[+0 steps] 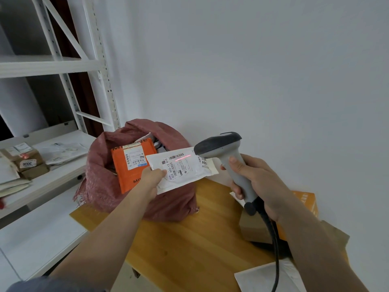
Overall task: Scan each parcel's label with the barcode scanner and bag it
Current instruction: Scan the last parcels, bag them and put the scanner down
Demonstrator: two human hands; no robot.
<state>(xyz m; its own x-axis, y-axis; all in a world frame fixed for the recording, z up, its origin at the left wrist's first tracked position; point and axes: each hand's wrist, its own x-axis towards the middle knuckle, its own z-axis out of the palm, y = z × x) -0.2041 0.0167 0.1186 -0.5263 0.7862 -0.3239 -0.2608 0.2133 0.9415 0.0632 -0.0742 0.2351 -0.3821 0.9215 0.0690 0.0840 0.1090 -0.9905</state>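
While lengthwise left-right, parcel [181, 167] label-up.

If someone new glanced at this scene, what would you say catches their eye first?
Probably the red scan line glowing across the white parcel, which the left hand holds at centre while the right hand aims the grey barcode scanner at it. Just behind, an orange parcel pokes out of the reddish sack on the wooden table.

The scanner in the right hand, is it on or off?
On. The scanner casts a red line across the barcode of the white parcel.
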